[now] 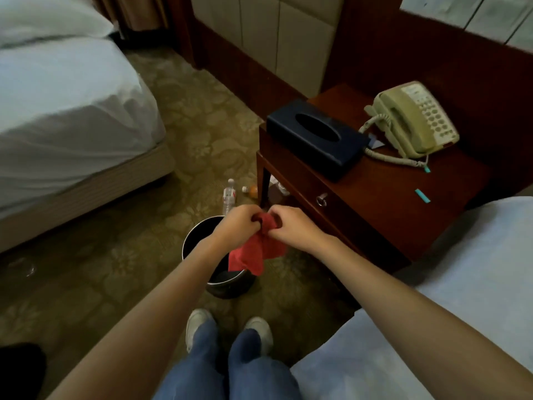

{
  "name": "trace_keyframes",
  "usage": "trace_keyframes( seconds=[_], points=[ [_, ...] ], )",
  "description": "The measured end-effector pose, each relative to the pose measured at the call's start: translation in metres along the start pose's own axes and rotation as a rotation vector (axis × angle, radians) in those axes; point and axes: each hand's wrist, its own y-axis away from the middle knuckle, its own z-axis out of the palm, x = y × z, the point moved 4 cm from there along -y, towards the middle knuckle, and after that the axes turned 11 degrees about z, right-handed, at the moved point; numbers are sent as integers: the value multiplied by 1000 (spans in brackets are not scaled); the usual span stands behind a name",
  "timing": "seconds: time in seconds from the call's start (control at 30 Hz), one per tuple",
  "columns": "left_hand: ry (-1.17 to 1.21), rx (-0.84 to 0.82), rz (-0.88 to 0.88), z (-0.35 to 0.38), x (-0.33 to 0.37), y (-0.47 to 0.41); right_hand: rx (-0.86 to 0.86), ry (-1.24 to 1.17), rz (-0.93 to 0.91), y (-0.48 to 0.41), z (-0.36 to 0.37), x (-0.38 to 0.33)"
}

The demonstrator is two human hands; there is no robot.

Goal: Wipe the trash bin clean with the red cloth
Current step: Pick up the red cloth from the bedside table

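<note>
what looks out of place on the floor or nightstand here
Two bottles sit on the carpet beyond the trash bin, beside the nightstand leg: a clear water bottle stands upright and a small orange one lies on its side. Nothing looks spilled or broken.

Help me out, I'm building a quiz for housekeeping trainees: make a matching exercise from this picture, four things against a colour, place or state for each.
Things
1. red cloth
2. trash bin
3. tissue box
4. telephone

Descriptions
A. beige, with a coiled cord
B. pinched by the left hand and the right hand
C. dark, with an oval slot on top
D. stands open-topped on the carpet

Pairs: 1-B, 2-D, 3-C, 4-A
</note>
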Motion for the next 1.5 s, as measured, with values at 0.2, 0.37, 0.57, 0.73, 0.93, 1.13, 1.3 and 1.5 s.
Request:
trace_keyframes(
  seconds=[0.2,0.37,0.57,0.73,0.93,1.13,1.3,1.5],
  points=[
    [69,-88,-88,45,-67,-15,-25,206,47,-40,51,31],
    [15,-84,-192,80,-120,-20,7,83,130,-65,85,73],
    [-91,-159,-316,134,-182,-15,18,-119,259,-82,128,112],
    [-196,-214,-339,169,-202,-12,17,-124,301,-94,163,123],
    [-285,-241,-299,191,-214,-7,13,-170,375,-103,195,141],
    [-311,-171,-234,189,-213,-6,48,-191,388,-103,210,138],
    [-318,-123,-232,183,-214,-3,66,-185,389,-106,208,130],
    [-179,-22,-293,150,-231,2,106,-202,324,-120,206,103]
  ],
)
